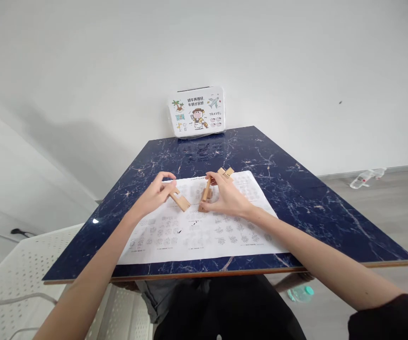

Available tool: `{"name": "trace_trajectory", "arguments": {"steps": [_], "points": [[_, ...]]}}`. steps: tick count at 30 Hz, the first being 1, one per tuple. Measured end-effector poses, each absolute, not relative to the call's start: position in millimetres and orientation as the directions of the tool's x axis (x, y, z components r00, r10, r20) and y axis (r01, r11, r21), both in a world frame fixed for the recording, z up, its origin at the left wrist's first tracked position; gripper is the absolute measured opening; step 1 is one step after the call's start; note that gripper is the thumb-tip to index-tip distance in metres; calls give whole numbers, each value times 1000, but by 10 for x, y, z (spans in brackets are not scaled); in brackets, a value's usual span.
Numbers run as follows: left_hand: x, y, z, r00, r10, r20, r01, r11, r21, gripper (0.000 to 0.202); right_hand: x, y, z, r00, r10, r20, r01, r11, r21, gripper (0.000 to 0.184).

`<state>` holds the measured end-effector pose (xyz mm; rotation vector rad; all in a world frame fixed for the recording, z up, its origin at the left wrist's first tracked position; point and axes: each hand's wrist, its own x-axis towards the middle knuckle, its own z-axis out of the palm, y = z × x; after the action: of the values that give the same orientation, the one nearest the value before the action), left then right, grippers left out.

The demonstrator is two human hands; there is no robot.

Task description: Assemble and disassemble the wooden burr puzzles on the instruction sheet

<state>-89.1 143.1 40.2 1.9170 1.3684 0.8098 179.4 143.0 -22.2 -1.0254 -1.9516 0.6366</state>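
Over the printed sheet point(189, 250), my left hand point(153, 197) pinches one end of a notched wooden puzzle piece point(181, 202), which slants down to the right. My right hand point(227, 197) has its thumb and fingers closed on a wooden puzzle piece point(205, 194) beside it. That one looks made of more than one bar, though fingers cover part of it. Just behind my right hand, more wooden pieces point(228, 172) lie at the sheet's top edge, partly hidden. A gap separates the pieces in my two hands.
The sheet lies on a dark blue marbled table point(136, 165). A white cartoon-printed case point(197, 113) leans against the wall at the back. To the left is a white perforated surface point(30, 259); bottles point(363, 178) are on the floor at right.
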Motion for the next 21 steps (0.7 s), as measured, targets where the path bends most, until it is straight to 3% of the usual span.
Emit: {"name": "trace_trajectory", "arguments": {"steps": [3, 7, 11, 14, 18, 21], "points": [[-819, 1485, 331, 382, 924, 0, 663, -274, 697, 34, 1838, 1432, -217, -358, 846, 395, 469, 529, -707, 90], [-702, 1601, 236, 424, 905, -43, 736, -316, 598, 30, 1902, 1430, -199, -429, 835, 346, 515, 540, -665, 89], [-600, 1649, 118, 391, 920, 1, 839, -357, 410, 31, 1870, 1422, -234, -488, 814, 315, 486, 553, -677, 91], [-559, 1645, 42, 357, 925, 133, 885, -380, 269, 32, 1834, 1427, -266, -510, 799, 320, 401, 549, -733, 90], [-526, 1612, -25, 449, 830, 331, 776, -546, 316, 28, 1846, 1446, -262, -486, 810, 329, 396, 539, -743, 87], [-478, 1565, -63, 534, 797, 282, 705, -604, 372, 36, 1882, 1457, -229, -488, 801, 347, 420, 563, -712, 74]]}}
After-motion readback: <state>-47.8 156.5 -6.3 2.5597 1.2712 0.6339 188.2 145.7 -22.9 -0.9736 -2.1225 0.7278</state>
